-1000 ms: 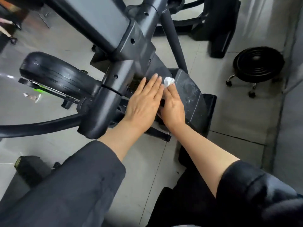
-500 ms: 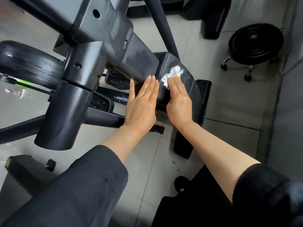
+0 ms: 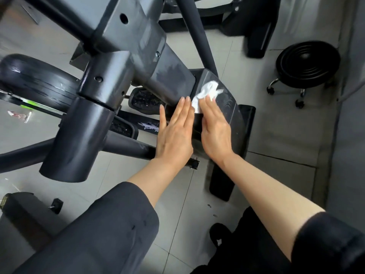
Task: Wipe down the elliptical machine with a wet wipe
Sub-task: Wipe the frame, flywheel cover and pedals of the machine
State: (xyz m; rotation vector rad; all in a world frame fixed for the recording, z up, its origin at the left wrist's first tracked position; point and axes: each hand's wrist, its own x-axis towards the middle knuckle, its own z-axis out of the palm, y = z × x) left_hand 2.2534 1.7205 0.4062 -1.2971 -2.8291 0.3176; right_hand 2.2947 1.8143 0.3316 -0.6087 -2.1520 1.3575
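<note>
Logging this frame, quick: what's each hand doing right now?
Left hand: open, fingers straight, resting flat on the elliptical machine.
Right hand: open, straight fingers pressing the wet wipe onto the machine's cover.

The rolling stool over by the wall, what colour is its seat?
The rolling stool has a black seat with concentric ridges, seen in the head view.

The wet wipe (image 3: 205, 91) is partly hidden under the right hand (image 3: 216, 131) fingertips. The elliptical machine (image 3: 122, 56) runs off the frame at twelve and nine o'clock (its flywheel too). Both sleeves are cropped at six o'clock.
</note>
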